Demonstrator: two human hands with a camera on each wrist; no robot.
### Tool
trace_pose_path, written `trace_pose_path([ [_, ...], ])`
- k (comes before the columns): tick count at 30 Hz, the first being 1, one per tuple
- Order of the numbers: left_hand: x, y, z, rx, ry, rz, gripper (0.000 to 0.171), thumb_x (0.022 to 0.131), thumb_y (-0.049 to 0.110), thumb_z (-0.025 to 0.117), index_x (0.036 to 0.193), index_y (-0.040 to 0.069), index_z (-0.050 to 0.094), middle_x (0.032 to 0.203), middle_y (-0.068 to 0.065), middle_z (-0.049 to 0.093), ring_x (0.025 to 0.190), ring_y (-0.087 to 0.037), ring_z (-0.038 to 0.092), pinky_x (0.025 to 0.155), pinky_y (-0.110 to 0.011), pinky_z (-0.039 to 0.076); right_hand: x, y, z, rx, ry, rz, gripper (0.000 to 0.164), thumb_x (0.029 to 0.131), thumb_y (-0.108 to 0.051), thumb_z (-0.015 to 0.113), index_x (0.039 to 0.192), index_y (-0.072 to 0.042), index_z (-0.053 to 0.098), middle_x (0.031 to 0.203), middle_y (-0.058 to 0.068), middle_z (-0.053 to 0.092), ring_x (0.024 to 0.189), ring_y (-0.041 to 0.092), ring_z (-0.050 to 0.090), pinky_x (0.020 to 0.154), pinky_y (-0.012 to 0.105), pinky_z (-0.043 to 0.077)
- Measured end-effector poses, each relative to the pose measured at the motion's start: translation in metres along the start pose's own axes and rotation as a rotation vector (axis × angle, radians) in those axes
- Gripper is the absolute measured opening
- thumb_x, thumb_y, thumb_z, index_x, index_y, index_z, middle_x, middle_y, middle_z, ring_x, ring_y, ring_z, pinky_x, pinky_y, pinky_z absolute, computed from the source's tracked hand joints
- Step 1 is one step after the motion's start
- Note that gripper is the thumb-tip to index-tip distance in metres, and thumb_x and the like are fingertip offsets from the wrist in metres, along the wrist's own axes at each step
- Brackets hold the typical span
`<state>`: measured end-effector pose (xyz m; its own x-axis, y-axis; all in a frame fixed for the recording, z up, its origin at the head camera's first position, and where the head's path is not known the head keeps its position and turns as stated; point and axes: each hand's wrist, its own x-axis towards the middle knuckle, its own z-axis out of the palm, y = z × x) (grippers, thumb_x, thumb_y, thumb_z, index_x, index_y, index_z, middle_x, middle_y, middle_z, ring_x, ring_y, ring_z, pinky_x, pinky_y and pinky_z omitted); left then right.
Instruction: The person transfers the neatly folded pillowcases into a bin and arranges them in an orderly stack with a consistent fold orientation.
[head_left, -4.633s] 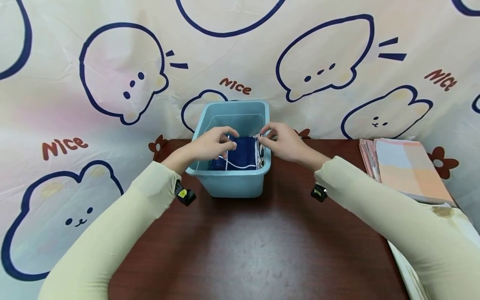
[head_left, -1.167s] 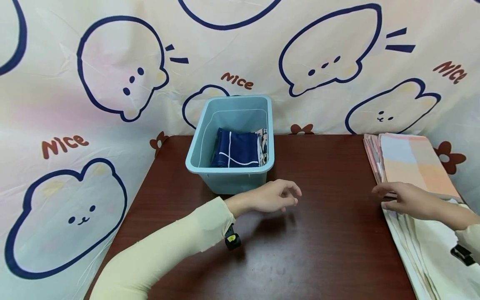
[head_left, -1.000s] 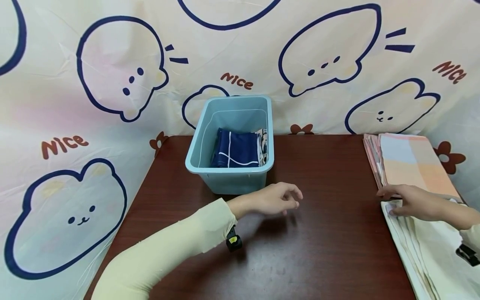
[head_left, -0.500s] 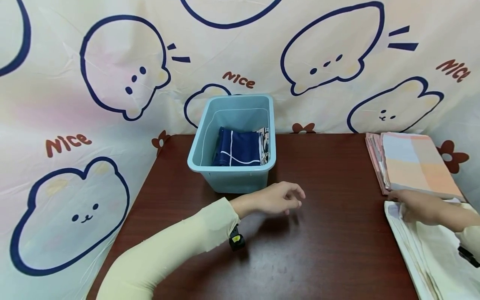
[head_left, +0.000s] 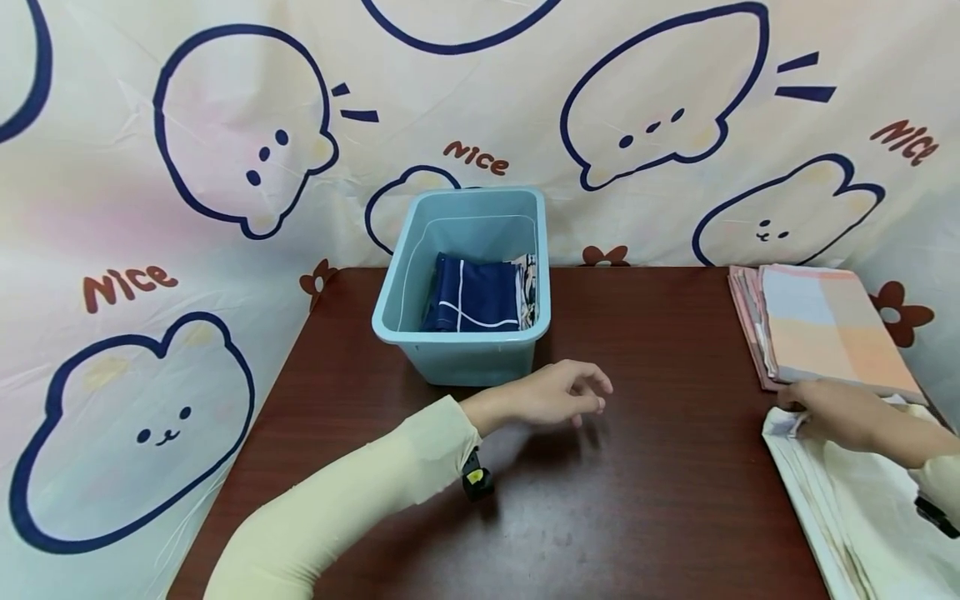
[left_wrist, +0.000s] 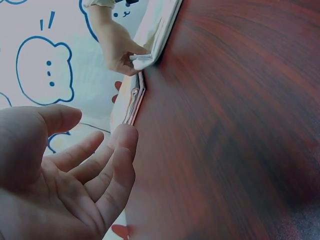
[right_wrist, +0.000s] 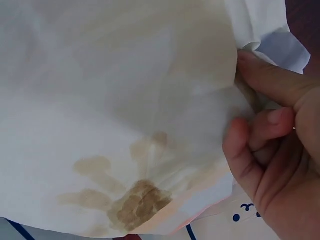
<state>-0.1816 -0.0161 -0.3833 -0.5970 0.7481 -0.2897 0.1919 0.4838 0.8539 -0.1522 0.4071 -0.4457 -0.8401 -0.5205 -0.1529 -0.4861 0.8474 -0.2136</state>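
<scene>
My right hand (head_left: 851, 421) pinches the near-left corner of a folded cream-white cloth (head_left: 873, 500) at the table's right side. In the right wrist view, the thumb (right_wrist: 272, 80) lies over the cloth's edge and the other fingers curl beneath; a brown flower print (right_wrist: 140, 205) marks the fabric. My left hand (head_left: 558, 393) hovers above the table in front of the bin, fingers loosely bent, holding nothing. The left wrist view shows its palm (left_wrist: 70, 195) facing up beside the tabletop.
A light blue plastic bin (head_left: 468, 360) stands at the back, with a folded navy cloth (head_left: 487, 292) and a patterned cloth (head_left: 529, 287) inside. A folded pastel checked cloth (head_left: 832, 325) lies behind the white one. A printed curtain (head_left: 480, 100) hangs behind the dark table (head_left: 645, 517).
Both hands left the bin. The right hand moved right to the white cloth, and its corner is now pinched and slightly raised. The left hand has stayed almost still over the last second.
</scene>
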Motion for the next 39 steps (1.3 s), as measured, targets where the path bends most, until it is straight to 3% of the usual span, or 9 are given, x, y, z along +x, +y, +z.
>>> trace_pose_path([
  [4,0.003,-0.002,0.002,-0.011,-0.006,0.007,0.024,0.104,0.016,0.056,0.126,0.009,0.061,0.117,-0.019,0.071,0.082,-0.029,0.071,0.064,-0.021,0.047,0.007,-0.008,-0.002,0.073,0.045,-0.039,0.045,0.065,0.007,0.082,0.068,-0.019,0.045,0.069,-0.013,0.030,0.062,-0.005,0.026,0.055,0.020,0.024],
  [11,0.008,-0.004,0.011,-0.022,-0.004,-0.009,0.023,0.104,0.015,0.055,0.125,0.009,0.061,0.116,-0.019,0.072,0.078,-0.026,0.070,0.058,-0.021,0.047,0.027,-0.025,-0.012,0.150,-0.009,0.060,0.025,0.081,-0.006,0.080,0.079,-0.018,0.058,0.069,-0.012,0.049,0.061,-0.003,0.039,0.056,0.020,0.034],
  [21,0.020,-0.005,0.029,0.007,-0.041,-0.062,0.028,0.103,0.016,0.056,0.129,0.005,0.060,0.115,-0.011,0.074,0.070,-0.013,0.066,0.058,-0.021,0.049,0.046,-0.038,-0.014,0.240,-0.014,0.073,0.016,0.086,-0.003,0.074,0.085,-0.013,0.062,0.070,-0.009,0.056,0.058,-0.002,0.042,0.055,0.021,0.037],
  [26,0.023,-0.005,0.037,0.006,-0.046,-0.074,0.028,0.103,0.017,0.057,0.129,0.006,0.061,0.113,-0.010,0.075,0.071,-0.016,0.067,0.059,-0.021,0.049,0.056,-0.044,-0.014,0.294,0.008,0.080,0.010,0.087,-0.002,0.071,0.088,-0.009,0.065,0.069,-0.008,0.057,0.059,-0.001,0.043,0.055,0.021,0.037],
  [33,0.025,-0.004,0.047,-0.007,-0.037,-0.092,0.028,0.102,0.017,0.059,0.128,0.008,0.061,0.109,-0.006,0.075,0.073,-0.020,0.068,0.056,-0.021,0.048,0.059,-0.050,-0.008,0.265,0.054,0.090,0.009,0.087,-0.005,0.071,0.095,-0.006,0.067,0.074,-0.006,0.054,0.064,0.001,0.042,0.056,0.022,0.035],
  [39,0.028,-0.004,0.057,-0.039,-0.016,-0.082,0.027,0.101,0.015,0.059,0.127,0.007,0.062,0.104,-0.007,0.076,0.069,-0.020,0.068,0.052,-0.021,0.047,0.056,-0.047,-0.002,0.322,0.085,0.096,0.028,0.093,-0.013,0.071,0.115,0.004,0.064,0.088,0.001,0.066,0.067,-0.002,0.053,0.056,0.023,0.045],
])
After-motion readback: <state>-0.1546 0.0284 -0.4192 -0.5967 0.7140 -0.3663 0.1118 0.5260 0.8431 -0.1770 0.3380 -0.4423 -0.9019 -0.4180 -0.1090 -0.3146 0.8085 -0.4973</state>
